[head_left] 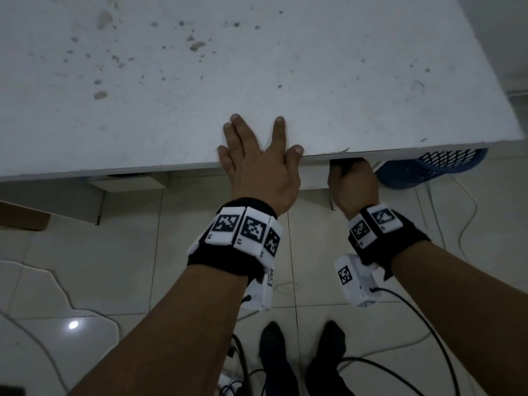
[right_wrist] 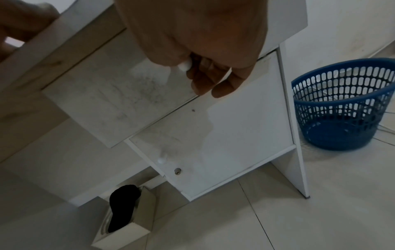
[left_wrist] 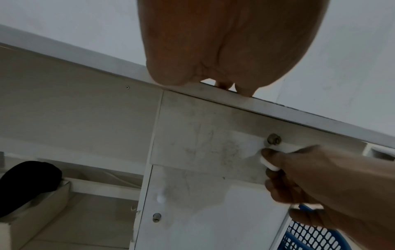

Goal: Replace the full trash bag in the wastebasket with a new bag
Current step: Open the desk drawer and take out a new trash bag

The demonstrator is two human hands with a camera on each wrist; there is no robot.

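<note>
A blue mesh wastebasket (head_left: 428,170) (right_wrist: 342,104) stands on the floor right of the white desk, and no bag shows in it. My left hand (head_left: 257,161) lies flat with spread fingers on the desk top (head_left: 257,67) at its front edge. Just under that edge, my right hand (head_left: 353,181) (left_wrist: 320,177) grips the small white drawer knob (left_wrist: 269,163) (right_wrist: 184,66). The knob sits on the scuffed white drawer front (left_wrist: 203,135). No trash bag is in view.
Below the drawer is a white cupboard door (right_wrist: 224,135) with its own knob and lock. A cardboard box (right_wrist: 124,233) holding something black sits on the floor under the desk. Cables (head_left: 463,224) trail over the tiles near my feet (head_left: 274,352).
</note>
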